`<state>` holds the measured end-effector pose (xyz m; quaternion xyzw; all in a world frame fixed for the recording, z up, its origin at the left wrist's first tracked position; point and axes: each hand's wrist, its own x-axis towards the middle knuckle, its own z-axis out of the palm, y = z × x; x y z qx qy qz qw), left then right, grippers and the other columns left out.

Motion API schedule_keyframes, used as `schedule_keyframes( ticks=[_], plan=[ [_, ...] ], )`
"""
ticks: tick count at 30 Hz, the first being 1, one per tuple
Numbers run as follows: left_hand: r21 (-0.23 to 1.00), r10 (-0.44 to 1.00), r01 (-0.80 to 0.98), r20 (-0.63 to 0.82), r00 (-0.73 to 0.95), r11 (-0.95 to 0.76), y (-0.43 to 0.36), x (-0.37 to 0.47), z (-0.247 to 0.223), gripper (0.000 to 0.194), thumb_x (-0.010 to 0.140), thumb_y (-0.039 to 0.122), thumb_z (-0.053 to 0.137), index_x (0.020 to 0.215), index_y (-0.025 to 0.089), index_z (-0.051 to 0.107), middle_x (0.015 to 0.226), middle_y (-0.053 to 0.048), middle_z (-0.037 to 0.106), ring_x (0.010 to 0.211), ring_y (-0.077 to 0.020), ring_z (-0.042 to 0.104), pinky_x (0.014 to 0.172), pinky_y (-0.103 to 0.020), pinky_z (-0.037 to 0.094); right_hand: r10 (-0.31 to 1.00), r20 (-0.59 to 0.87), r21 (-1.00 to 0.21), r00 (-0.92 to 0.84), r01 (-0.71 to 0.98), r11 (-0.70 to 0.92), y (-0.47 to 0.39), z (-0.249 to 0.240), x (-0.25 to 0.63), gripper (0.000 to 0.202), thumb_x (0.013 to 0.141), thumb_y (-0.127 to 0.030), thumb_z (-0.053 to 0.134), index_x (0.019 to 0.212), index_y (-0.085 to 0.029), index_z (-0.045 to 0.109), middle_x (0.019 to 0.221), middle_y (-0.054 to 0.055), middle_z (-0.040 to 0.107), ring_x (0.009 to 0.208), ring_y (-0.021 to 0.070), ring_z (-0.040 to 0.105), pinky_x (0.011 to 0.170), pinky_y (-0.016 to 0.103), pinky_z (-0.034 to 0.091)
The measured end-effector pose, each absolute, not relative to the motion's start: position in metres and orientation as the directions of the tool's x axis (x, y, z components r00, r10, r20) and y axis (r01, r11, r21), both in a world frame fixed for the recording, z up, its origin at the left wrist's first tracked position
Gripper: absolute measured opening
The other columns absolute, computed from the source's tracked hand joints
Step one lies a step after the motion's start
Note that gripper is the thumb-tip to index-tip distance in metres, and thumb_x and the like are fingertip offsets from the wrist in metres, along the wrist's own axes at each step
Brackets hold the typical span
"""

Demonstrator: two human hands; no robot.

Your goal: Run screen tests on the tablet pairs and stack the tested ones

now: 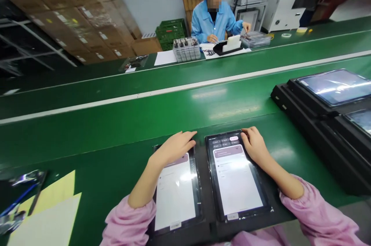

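Two tablets with lit screens lie side by side in a black tray at the bench's near edge. Across the top of the left tablet rests my left hand, palm down, its fingers spread past the tablet's upper right corner. My right hand is at the upper right corner of the right tablet, fingers apart and touching its edge. Neither hand grips anything. Both screens show a mostly white page with a mauve band near the top; my left hand hides part of the left one.
Black trays with more tablets stand at the right. Yellow paper sheets and metal tools lie at the left. Across the green bench, a person in blue works beside clear trays.
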<state>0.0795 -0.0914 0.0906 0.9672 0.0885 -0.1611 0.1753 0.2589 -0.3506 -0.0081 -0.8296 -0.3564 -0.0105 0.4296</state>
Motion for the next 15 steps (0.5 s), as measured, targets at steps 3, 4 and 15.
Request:
schedule_keyframes(
  ticks=[3,4,15],
  plan=[
    [0.330,-0.036,0.088,-0.352,0.935,-0.940,-0.103,0.082,0.084,0.056,0.102,0.040,0.023,0.152,0.017,0.035,0.160,-0.009,0.033,0.148,-0.0240,0.031,0.124,-0.052,0.008,0.569,0.300,-0.735,0.766,0.565,-0.374,-0.352,-0.007,0.260,0.030,0.095,-0.039,0.045,0.098,-0.018,0.067,0.092,0.011,0.060,0.087,0.0285,0.061,0.085,0.045,0.052],
    [0.341,-0.074,0.058,-0.361,0.930,-0.938,-0.107,0.082,0.082,0.057,0.102,0.041,0.023,0.153,0.018,0.032,0.161,-0.009,0.030,0.149,-0.0239,0.028,0.124,-0.054,0.003,0.568,0.286,-0.759,0.771,0.545,-0.357,-0.352,-0.006,0.261,0.030,0.094,-0.040,0.046,0.097,-0.019,0.068,0.092,0.010,0.060,0.087,0.0278,0.062,0.085,0.044,0.052],
    [0.202,0.049,0.107,-0.274,0.961,-0.974,-0.111,0.078,0.080,0.050,0.103,0.043,0.029,0.146,0.025,0.047,0.158,-0.010,0.038,0.147,-0.0316,0.031,0.120,-0.065,0.007,0.658,0.161,-0.981,0.735,0.192,0.025,-0.346,0.004,0.265,0.065,0.096,-0.070,0.024,0.106,-0.021,0.065,0.126,0.014,0.060,0.106,0.0295,0.062,0.092,0.045,0.053]
  ],
)
